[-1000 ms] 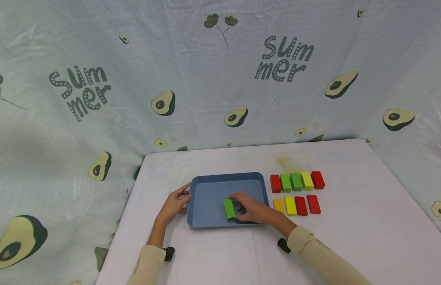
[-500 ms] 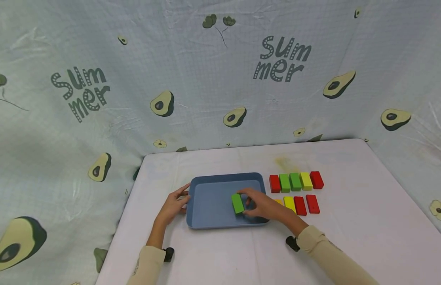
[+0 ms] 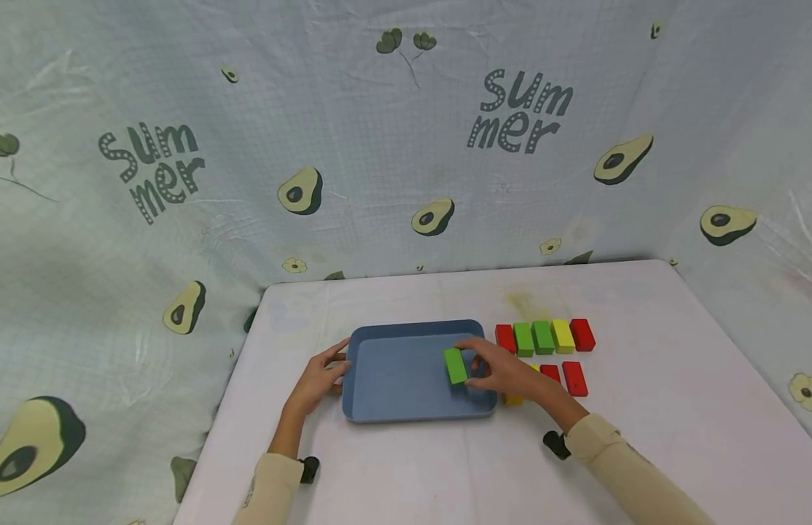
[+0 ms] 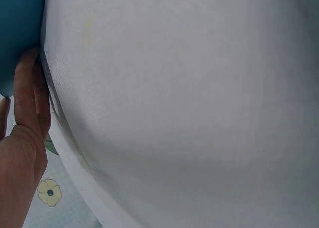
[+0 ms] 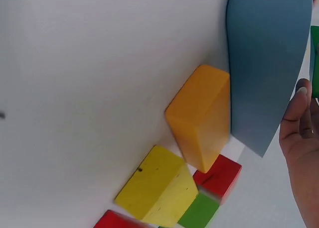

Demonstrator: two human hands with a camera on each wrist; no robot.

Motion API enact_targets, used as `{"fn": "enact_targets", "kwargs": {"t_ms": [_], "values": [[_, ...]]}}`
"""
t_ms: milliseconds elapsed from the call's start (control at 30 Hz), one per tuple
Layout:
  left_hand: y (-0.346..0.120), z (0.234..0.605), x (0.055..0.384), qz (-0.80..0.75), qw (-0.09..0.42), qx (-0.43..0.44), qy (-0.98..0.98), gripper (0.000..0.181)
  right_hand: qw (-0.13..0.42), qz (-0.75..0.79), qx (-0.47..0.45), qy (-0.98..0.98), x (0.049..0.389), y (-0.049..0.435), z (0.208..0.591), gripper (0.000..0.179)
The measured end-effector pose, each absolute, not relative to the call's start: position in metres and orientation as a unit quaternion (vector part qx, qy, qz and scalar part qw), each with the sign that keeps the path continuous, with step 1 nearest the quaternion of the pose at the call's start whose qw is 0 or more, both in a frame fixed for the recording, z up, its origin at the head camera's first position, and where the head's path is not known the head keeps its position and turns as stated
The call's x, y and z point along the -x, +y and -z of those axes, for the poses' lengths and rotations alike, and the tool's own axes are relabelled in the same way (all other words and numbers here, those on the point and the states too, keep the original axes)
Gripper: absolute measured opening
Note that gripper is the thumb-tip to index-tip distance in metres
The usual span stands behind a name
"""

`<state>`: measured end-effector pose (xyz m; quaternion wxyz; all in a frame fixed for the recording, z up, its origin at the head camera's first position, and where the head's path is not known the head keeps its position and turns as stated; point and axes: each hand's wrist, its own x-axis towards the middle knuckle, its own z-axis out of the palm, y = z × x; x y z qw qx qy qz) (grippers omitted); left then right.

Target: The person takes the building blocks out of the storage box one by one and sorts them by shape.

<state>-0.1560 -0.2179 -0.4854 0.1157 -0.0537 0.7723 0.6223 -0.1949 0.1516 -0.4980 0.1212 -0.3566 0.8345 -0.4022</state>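
In the head view a blue-grey tray (image 3: 406, 415) lies on the white-covered table. My left hand (image 3: 317, 380) rests at the tray's left side, fingers fairly straight along the rim; the left wrist view shows the fingers (image 4: 26, 96) against the tray's outer wall (image 4: 20, 29). Over the right part of the tray, my right hand (image 3: 501, 370) pinches a green block (image 3: 455, 366) by its ends between thumb and fingers. At the right wrist view's edge only part of this green block (image 5: 315, 63) shows, next to the right hand (image 5: 301, 148).
Right of the tray stand two rows of blocks: the back row holds red, green and yellow ones (image 3: 563, 336), the front row red (image 3: 575, 378), yellow and orange, partly hidden by the right hand. An orange block (image 5: 202, 113) sits close against the tray's right wall.
My right hand has moved to the right with the green block, from near the tray's middle toward its right side. My left hand has stayed at the tray's left side.
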Motion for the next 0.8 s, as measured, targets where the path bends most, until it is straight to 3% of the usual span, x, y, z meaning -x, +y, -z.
{"fn": "enact_targets", "kwargs": {"t_ms": [267, 800], "values": [[-0.225, 0.512, 0.164, -0.626, 0.104, 0.059, 0.771, 0.054, 0.134, 0.412, 0.33, 0.839, 0.195, 0.165, 0.497, 0.066], [-0.225, 0.511, 0.164, -0.622, 0.102, 0.06, 0.774, 0.053, 0.131, 0.431, 0.259, 0.855, 0.197, 0.211, 0.492, 0.067]]}}
